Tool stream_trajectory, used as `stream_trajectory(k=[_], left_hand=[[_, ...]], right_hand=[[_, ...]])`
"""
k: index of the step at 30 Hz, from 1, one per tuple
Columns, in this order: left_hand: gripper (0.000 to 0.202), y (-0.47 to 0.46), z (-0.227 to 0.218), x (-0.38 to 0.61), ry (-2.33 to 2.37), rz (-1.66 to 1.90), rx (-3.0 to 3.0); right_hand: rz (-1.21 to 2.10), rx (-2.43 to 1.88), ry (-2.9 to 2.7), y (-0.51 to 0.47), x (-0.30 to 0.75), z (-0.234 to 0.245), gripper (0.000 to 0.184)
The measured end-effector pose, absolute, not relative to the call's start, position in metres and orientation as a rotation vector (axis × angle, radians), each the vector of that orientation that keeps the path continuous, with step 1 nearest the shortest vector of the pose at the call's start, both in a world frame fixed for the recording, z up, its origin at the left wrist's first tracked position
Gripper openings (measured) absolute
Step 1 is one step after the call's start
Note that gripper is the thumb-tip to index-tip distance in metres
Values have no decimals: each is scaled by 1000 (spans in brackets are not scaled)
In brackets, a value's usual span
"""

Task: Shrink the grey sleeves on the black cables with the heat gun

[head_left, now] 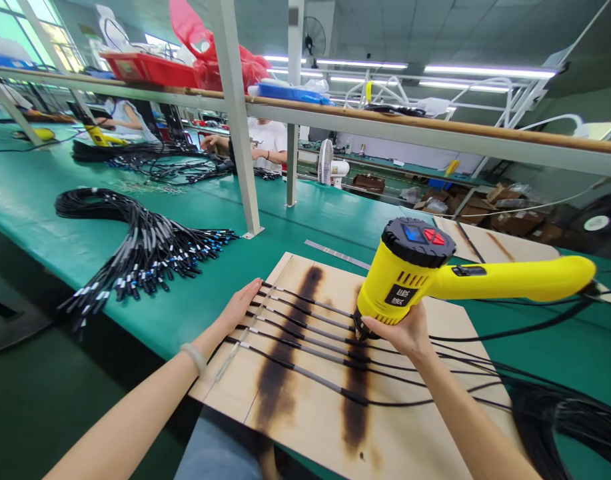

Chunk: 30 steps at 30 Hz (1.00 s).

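My right hand point(402, 333) is wrapped round the lower body of a yellow heat gun point(392, 277), its nozzle pointing down close over the cables. Several thin black cables point(318, 385) with grey and black sleeves lie side by side across a pale wooden board point(305, 423). Two dark scorched bands run across the board under them. At the board's left edge, my left hand point(242, 307) has its fingers closed on the end of the farthest cable; part of the fingers is hidden.
A bundle of black cables point(140, 227) lies on the green table point(185, 200) at left. More cables point(575, 420) pile up at right. A metal ruler point(336, 254) rests behind the board. Shelf posts point(238, 133) rise from the table; a co-worker point(272, 137) sits beyond.
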<state>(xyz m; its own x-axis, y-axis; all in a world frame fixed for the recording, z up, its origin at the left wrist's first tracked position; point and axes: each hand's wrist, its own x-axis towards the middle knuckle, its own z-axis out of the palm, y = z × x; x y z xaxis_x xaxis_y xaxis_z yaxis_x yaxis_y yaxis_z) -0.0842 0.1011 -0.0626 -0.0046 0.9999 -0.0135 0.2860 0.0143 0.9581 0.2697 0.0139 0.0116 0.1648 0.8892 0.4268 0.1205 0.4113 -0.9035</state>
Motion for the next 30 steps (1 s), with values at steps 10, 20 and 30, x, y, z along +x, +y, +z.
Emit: stream_trajectory(k=[10, 20, 30], left_hand=[[76, 99, -61, -83, 1422, 1054, 1410], [73, 100, -62, -84, 1423, 1049, 1412], [74, 100, -61, -83, 1431, 1062, 1410]], right_hand=[[602, -1141, -1339, 10, 278, 10, 52], [665, -1070, -1357, 7, 271, 13, 50], [557, -1167, -1333, 6, 278, 15, 50]])
